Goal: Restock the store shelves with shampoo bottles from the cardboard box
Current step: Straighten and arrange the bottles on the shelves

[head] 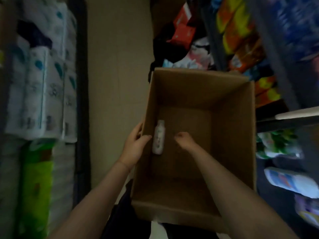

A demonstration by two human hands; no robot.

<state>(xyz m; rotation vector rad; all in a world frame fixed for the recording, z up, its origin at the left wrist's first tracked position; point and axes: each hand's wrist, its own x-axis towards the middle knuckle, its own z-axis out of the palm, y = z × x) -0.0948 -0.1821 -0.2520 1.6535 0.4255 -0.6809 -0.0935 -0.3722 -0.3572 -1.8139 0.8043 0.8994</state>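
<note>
An open cardboard box [231, 107] stands on the floor below me. One white shampoo bottle [158, 138] lies on its side at the bottom, against the left wall. My left hand [135, 144] grips the box's left wall, fingers outside and thumb inside, just left of the bottle. My right hand [183, 138] is deep inside the box, a short way right of the bottle and not touching it; its fingers look curled downward and hold nothing. The view is dim and blurred.
Shelves with bright packaged goods [241, 40] rise on the right, with a shelf edge [296, 114] jutting out beside the box. Packs of paper rolls [43, 83] and green packs [36, 178] fill the left. A strip of beige floor [117, 83] runs between them.
</note>
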